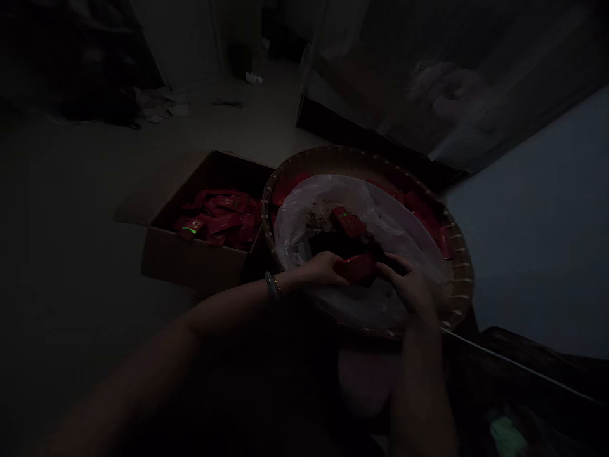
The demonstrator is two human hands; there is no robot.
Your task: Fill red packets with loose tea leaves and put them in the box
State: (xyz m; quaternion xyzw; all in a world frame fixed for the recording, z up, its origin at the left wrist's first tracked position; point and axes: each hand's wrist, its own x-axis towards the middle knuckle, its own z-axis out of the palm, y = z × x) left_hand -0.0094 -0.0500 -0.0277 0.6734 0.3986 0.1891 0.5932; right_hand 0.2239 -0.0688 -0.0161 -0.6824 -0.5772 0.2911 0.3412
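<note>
My left hand point(326, 269) grips the left end of a small red packet point(356, 269), thumb along its near edge. At the packet's right end, the thumb and fingers of my right hand point(410, 279) close on it. Below and behind it lies a heap of dark loose material point(328, 243), too dim to name, on a whitish plastic sheet point(295, 216). Another red packet point(349, 221) rests on the heap. All this sits in a round woven bamboo tray point(462, 270), with more red packets point(423, 212) along its far right side.
Left of the tray stands an open cardboard box point(195, 257) with several red packets point(226, 216) inside. A pale wall point(542, 235) rises on the right. A thin white cord point(514, 364) runs off the tray's lower right. Wrapped bulky items point(447, 95) stand behind.
</note>
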